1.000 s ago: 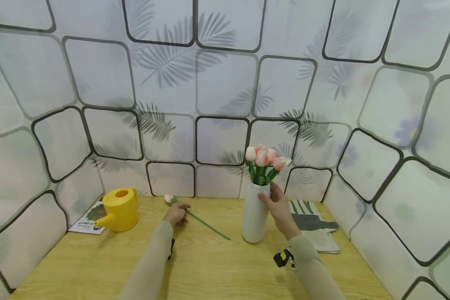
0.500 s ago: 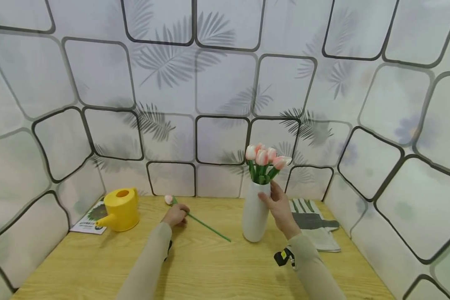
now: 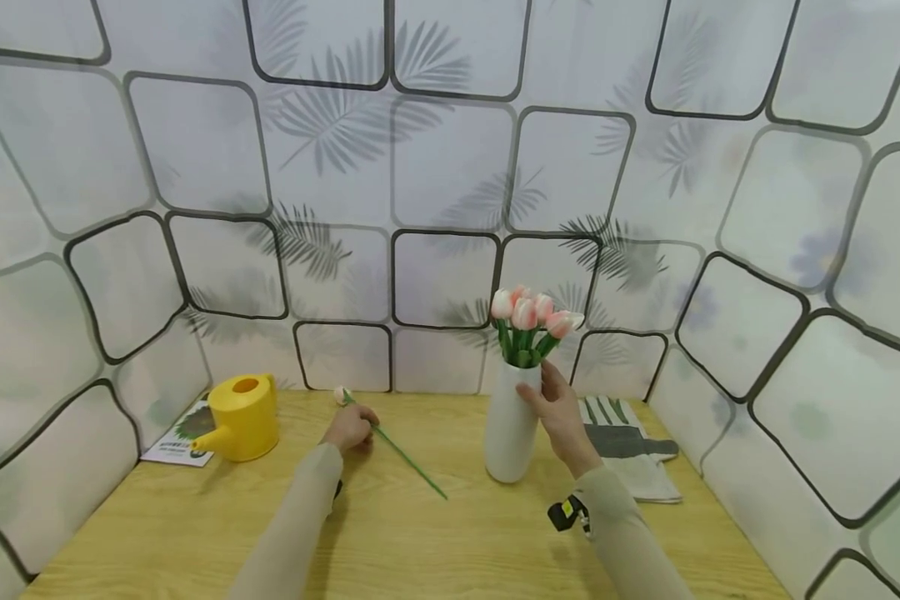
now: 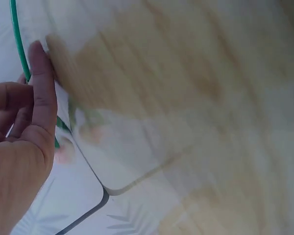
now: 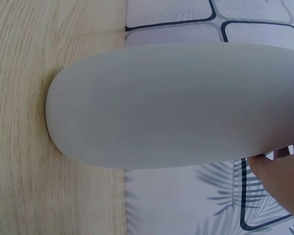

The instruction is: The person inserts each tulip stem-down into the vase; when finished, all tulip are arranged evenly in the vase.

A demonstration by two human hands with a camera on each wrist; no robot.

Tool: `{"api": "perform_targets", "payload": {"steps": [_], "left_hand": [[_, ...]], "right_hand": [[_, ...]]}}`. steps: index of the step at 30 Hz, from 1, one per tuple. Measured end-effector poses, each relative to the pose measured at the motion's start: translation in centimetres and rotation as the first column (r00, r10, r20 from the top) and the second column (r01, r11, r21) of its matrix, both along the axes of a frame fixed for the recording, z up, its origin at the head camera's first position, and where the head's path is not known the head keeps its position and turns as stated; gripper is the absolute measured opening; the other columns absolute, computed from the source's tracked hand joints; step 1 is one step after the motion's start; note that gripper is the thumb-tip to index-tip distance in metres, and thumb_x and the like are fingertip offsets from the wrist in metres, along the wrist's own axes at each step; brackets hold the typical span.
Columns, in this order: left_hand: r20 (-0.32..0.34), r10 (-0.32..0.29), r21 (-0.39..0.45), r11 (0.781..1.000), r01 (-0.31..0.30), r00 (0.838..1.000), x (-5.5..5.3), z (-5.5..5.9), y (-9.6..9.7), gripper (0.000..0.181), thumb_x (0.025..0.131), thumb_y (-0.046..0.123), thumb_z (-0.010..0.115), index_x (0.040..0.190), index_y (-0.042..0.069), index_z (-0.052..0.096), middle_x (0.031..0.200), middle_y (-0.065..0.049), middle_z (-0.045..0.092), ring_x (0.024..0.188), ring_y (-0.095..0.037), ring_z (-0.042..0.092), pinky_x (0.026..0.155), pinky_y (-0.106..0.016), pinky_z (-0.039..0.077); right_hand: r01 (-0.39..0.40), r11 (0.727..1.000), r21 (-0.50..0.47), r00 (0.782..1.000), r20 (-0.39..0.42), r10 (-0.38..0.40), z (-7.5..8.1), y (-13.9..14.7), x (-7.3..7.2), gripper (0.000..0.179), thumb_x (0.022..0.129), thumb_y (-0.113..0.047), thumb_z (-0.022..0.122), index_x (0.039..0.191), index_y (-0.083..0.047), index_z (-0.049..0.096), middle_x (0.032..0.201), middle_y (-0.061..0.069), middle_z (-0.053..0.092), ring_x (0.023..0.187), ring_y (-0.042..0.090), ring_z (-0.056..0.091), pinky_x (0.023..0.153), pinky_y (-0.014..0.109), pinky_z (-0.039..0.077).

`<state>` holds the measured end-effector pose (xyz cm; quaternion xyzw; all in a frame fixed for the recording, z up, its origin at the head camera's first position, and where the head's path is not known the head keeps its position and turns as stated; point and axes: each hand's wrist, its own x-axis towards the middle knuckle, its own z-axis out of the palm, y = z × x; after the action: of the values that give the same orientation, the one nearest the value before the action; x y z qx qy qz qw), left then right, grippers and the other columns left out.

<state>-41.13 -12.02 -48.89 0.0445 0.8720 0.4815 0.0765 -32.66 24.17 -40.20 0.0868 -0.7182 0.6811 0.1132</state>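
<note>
My left hand (image 3: 351, 427) pinches a single pink-and-white tulip by its green stem (image 3: 412, 463), left of centre near the back of the table. Thumb and fingers meet on the stem (image 4: 18, 46) in the left wrist view; the blossom there is blurred. A tall white vase (image 3: 512, 433) stands upright right of centre, holding several pink tulips (image 3: 525, 315). Around its upper part, from the right side, my right hand (image 3: 558, 412) grips it. The right wrist view shows the vase (image 5: 171, 105) with its base on the wood and part of the hand (image 5: 279, 181).
A yellow watering can (image 3: 242, 421) stands at the left, in front of a printed card (image 3: 176, 446). Right of the vase lie grey-and-white gloves (image 3: 626, 454). Patterned curtain-like walls (image 3: 450, 279) enclose the wooden table (image 3: 420, 550) at the back and sides.
The loose tulip has turned in my left hand: its stem end has swung left and nearer to me, and its blossom has shifted slightly right and up. The right hand and vase stay put.
</note>
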Motion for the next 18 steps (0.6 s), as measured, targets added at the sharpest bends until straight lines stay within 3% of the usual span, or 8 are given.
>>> {"api": "perform_targets", "payload": {"steps": [5,9,14,18], "left_hand": [[-0.063,0.013,-0.003,1.000,-0.013,0.998,0.1,0.5,0.1,0.023,0.097,0.007,0.056,0.113,-0.005,0.068,0.089,-0.012,0.070,0.071,-0.017,0.067,0.064,-0.031,0.059],[-0.067,0.078,0.111,0.991,-0.070,0.995,0.6,1.0,0.7,0.024,0.093,0.009,0.066,0.112,-0.005,0.068,0.097,-0.015,0.071,0.078,-0.020,0.069,0.071,-0.032,0.060],[-0.106,0.178,0.316,0.939,-0.137,0.978,1.1,1.7,1.6,0.025,0.091,0.002,0.067,0.115,-0.008,0.064,0.106,-0.023,0.067,0.084,-0.026,0.072,0.083,-0.043,0.060],[-0.137,0.277,0.446,0.875,-0.191,0.951,1.3,2.3,2.0,0.024,0.091,-0.001,0.066,0.115,-0.005,0.063,0.105,-0.024,0.063,0.082,-0.025,0.072,0.084,-0.043,0.060]], "right_hand": [[-0.013,1.000,-0.014,1.000,-0.001,0.013,0.1,0.0,0.0,0.077,0.095,-0.022,0.066,0.157,-0.012,0.020,0.159,0.014,0.028,0.146,0.031,0.031,0.119,0.052,0.028],[-0.020,1.000,-0.021,1.000,0.002,0.020,0.2,-0.1,0.1,0.078,0.095,-0.021,0.066,0.157,-0.012,0.020,0.160,0.013,0.027,0.146,0.031,0.030,0.119,0.052,0.028],[-0.019,1.000,-0.017,1.000,0.004,0.019,0.2,-0.1,0.1,0.077,0.095,-0.022,0.067,0.157,-0.012,0.021,0.159,0.013,0.029,0.145,0.031,0.031,0.118,0.052,0.029],[-0.018,1.000,-0.012,1.000,0.000,0.018,0.2,-0.1,0.1,0.076,0.095,-0.022,0.066,0.157,-0.012,0.021,0.159,0.013,0.030,0.145,0.031,0.033,0.118,0.052,0.029]]}}
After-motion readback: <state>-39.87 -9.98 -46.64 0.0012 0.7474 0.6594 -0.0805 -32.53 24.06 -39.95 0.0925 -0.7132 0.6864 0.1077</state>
